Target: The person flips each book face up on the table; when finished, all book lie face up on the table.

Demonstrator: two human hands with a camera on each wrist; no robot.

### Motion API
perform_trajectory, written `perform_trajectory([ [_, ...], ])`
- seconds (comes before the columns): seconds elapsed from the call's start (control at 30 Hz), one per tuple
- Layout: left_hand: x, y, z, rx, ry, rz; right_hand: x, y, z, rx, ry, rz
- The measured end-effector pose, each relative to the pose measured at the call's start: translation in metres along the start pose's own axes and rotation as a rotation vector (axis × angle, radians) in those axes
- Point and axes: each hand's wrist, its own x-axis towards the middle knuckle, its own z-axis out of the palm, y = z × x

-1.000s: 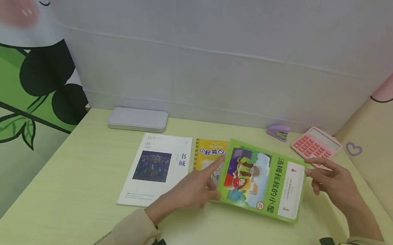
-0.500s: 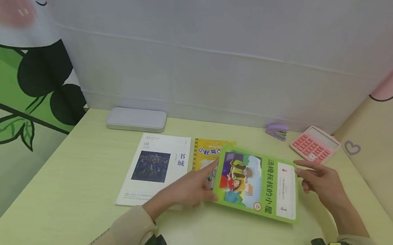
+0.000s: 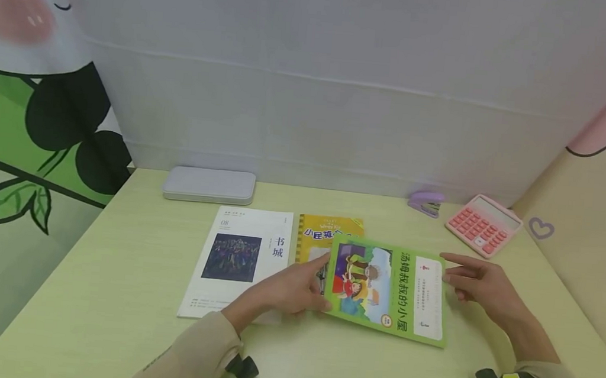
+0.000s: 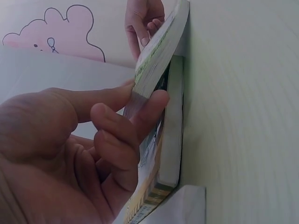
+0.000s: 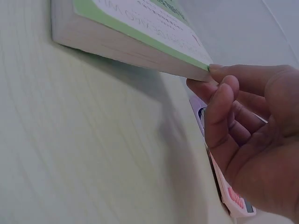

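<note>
A green paperback book (image 3: 404, 292) with a cartoon cover is held sideways and tilted, partly over a yellow book (image 3: 311, 249). My left hand (image 3: 292, 286) pinches its left edge between thumb and fingers; the left wrist view shows the pages in that grip (image 4: 154, 79), with the yellow book lying just beneath. At the opposite end my right hand (image 3: 482, 286) pinches a far corner. In the right wrist view the green book's near corner (image 5: 70, 23) is close to the tabletop, and a shadow falls under the raised side.
A white magazine (image 3: 233, 293) lies left of the yellow book, partly behind my left forearm. Along the back of the table (image 3: 113, 293) are a pale pencil case (image 3: 209, 185), a purple stapler (image 3: 426, 203) and a pink calculator (image 3: 484, 226). A white cloth backdrop (image 3: 308, 124) rises behind them.
Both hands have carried the green book leftward and lower, so it covers more of the yellow book. The grip at each end is unchanged.
</note>
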Motion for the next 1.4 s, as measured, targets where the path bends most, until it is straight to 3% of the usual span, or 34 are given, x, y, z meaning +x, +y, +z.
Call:
perform_trajectory([
  [0.33,0.005,-0.006,-0.001,-0.035,-0.022,-0.003,0.006,0.008,0.005,-0.010,-0.015,0.006],
  [0.8,0.005,-0.005,-0.001,-0.032,-0.024,-0.034,0.010,0.011,0.011,-0.088,-0.007,0.088],
  [1.4,0.006,-0.006,0.000,-0.012,-0.020,-0.026,0.011,0.014,0.012,-0.090,-0.001,0.091],
])
